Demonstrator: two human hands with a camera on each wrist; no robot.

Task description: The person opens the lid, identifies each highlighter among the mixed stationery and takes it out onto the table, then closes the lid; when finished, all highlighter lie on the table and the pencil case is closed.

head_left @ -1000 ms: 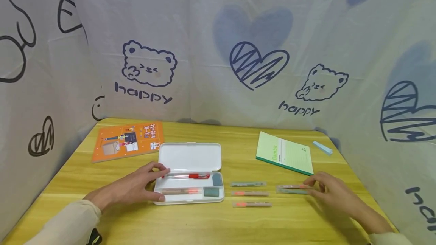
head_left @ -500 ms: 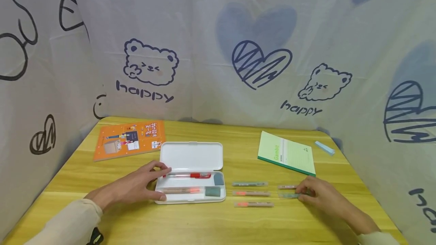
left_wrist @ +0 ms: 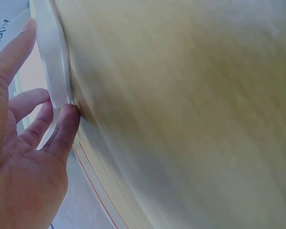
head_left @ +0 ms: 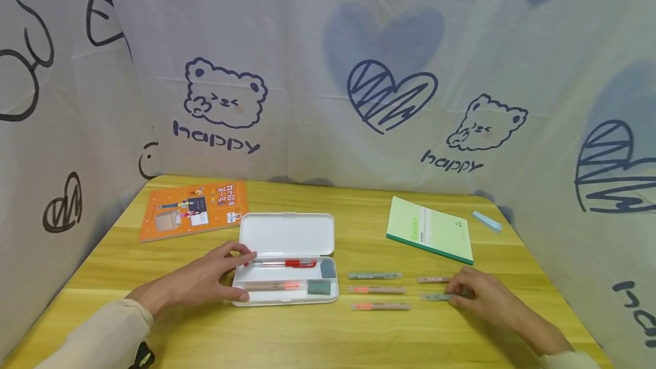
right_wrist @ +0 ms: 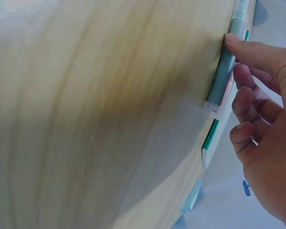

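A white pencil case stands with its lid up, left of the middle of the table. My left hand holds its left end between thumb and fingers. Inside lie a red gel pen, a brown highlighter and two grey-green blocks like erasers. At the right, my right hand pinches a green highlighter between thumb and index finger, low over the table or on it; I cannot tell which. Just behind it lies another brown highlighter, partly covered by the fingers.
Between case and right hand lie a green highlighter and two brown ones, in a column. An orange booklet lies back left. A light green notebook and a pale blue stick lie back right. Printed cloth encloses the table.
My right hand has moved slightly left and taken hold of the green highlighter, which now lies a little farther from the brown one behind it. The left hand stays on the case.
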